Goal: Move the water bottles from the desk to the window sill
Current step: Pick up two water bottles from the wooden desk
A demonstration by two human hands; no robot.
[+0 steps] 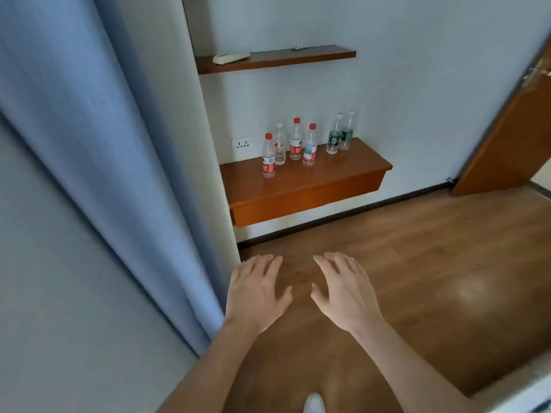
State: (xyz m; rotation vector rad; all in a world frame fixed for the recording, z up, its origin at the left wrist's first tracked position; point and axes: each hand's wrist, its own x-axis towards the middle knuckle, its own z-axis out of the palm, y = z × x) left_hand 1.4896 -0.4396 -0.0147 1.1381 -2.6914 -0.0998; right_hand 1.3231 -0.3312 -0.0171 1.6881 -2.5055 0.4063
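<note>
Six water bottles (296, 140) stand upright on the desk (343, 177) by the wall. Four form a loose cluster at the left, three red-capped and one white-capped. A green-labelled pair (334, 138) stands close together at the right.

Left hand (256, 293) and right hand (343, 293) are out in front over the floor, fingers spread and straight, holding nothing, well short of the desk.

The window sill is not in view; only a blue curtain (104, 144) shows at the left.

Judgement: no bottle looks lifted yet, so the carrying appears to be all ahead.
</note>
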